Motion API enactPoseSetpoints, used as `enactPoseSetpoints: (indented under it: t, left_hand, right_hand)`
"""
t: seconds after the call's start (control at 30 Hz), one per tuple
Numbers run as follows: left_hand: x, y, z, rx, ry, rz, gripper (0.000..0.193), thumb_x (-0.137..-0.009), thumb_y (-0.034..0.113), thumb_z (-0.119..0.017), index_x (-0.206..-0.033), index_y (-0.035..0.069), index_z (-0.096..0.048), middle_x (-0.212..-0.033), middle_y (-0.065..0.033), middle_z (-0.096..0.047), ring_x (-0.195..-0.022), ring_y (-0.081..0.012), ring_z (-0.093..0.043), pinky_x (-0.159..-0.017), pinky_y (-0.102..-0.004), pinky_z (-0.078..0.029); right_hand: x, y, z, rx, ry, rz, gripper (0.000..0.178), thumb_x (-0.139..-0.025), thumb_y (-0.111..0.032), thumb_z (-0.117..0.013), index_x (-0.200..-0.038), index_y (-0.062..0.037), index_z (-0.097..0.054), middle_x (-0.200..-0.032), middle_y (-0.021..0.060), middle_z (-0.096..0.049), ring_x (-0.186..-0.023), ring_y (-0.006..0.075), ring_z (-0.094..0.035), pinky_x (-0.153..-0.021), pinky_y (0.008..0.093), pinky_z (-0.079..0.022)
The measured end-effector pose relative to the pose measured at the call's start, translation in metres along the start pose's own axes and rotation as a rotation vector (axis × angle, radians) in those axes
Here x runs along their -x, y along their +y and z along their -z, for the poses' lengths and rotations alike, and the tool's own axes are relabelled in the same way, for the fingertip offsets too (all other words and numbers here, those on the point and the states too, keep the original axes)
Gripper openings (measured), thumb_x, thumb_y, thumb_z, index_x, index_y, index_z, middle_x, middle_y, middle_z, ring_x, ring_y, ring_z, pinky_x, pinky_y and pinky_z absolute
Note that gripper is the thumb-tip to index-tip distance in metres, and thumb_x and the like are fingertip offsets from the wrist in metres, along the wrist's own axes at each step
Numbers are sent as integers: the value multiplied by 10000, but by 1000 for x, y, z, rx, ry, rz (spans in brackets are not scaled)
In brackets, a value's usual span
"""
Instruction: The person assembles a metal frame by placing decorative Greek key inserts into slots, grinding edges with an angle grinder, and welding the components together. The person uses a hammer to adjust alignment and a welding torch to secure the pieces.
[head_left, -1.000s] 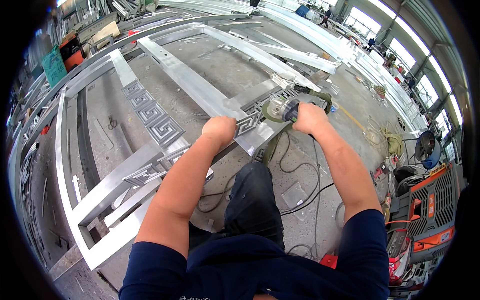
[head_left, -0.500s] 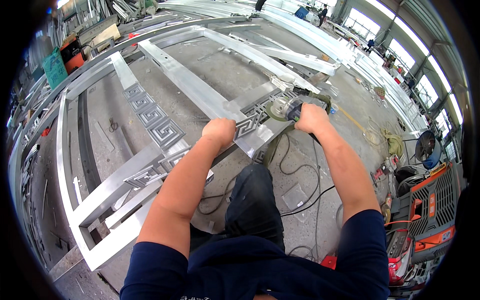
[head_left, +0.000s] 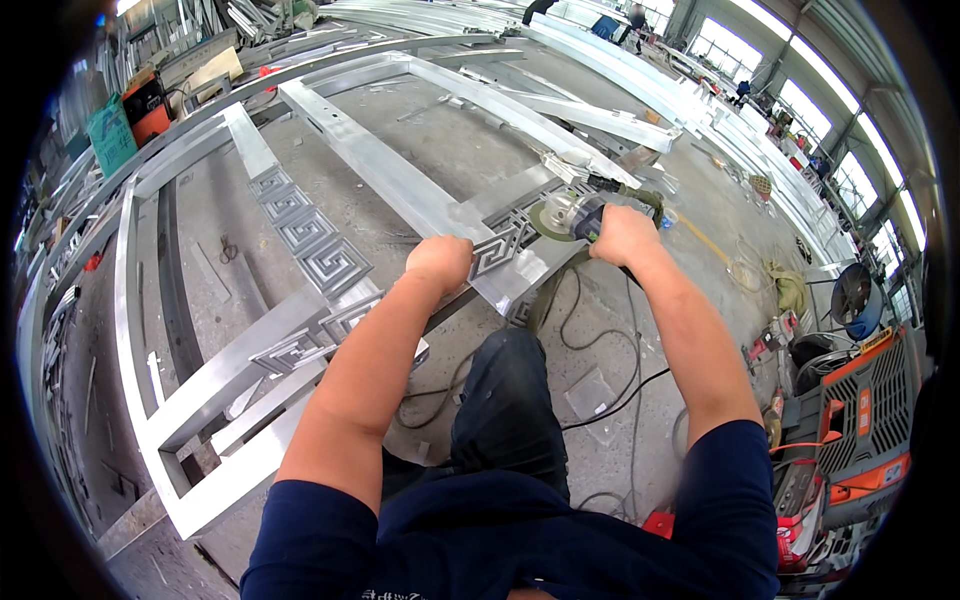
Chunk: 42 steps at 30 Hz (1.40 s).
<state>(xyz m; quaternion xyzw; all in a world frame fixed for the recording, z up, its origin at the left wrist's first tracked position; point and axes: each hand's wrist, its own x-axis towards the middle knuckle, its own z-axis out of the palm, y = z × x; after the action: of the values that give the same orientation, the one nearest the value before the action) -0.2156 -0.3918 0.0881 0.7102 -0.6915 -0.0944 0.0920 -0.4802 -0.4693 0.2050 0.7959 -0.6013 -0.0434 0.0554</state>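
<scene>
My right hand (head_left: 626, 236) is wrapped round an angle grinder (head_left: 588, 213) with a clear guard over its disc. The disc is at a metal strip with a cut-out Greek-key pattern (head_left: 494, 252); whether it touches cannot be seen. My left hand (head_left: 441, 263) is closed on the near-left end of that strip, with the fingertips hidden. Beneath the strip lies a flat, bright bar of a large aluminium frame (head_left: 380, 172). Similar square-spiral pieces (head_left: 310, 238) sit along another bar to the left of my hands.
Cables (head_left: 637, 400) trail over the concrete floor by my knee. On the right are an orange and grey machine (head_left: 860, 420) and a blue drum-shaped fan (head_left: 856, 300). A green box (head_left: 112, 140) stands at the far left. Long aluminium profiles (head_left: 640, 85) are laid out at the back, near other people.
Both hands and the grinder hold almost the same place. In the far background, a person near the windows has shifted position.
</scene>
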Motion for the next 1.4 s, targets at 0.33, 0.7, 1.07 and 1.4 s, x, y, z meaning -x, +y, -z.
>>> enactPoseSetpoints:
  t: [0.33,0.7,1.07,1.4]
  left_hand:
    - [6,3,7,64,6,65,290,-937,292,-695,-1020,30,-790,-1083,-210,-749,-1045,-396,-712,-931,-463,-565]
    - [27,-35,14,33,-144,195,301,-882,273,-701,-1042,31,-784,-1080,-230,-749,-1030,-398,-721,-892,-470,-581]
    - [31,-42,16,0,-113,126,274,-899,218,-660,-1039,14,-778,-1098,-232,-747,-1039,-385,-727,-908,-461,-579]
    - [30,-41,14,5,-98,137,272,-891,243,-706,-1022,16,-781,-1083,-235,-747,-1029,-390,-726,-909,-464,-580]
  right_hand:
    - [8,-26,5,50,-5,115,378,-757,-156,-702,-1108,-16,-693,-1077,212,-752,-1006,365,-740,-883,451,-597]
    - [10,-28,-3,15,-27,94,398,-764,-167,-716,-1130,-16,-677,-1052,200,-755,-1006,369,-738,-892,450,-594]
    - [2,-41,-15,-14,47,175,416,-697,-226,-772,-1037,-8,-670,-972,227,-741,-933,402,-727,-827,480,-589]
    - [16,-62,-11,4,4,215,431,-740,-182,-740,-1131,-20,-656,-1021,197,-753,-983,366,-738,-866,449,-595]
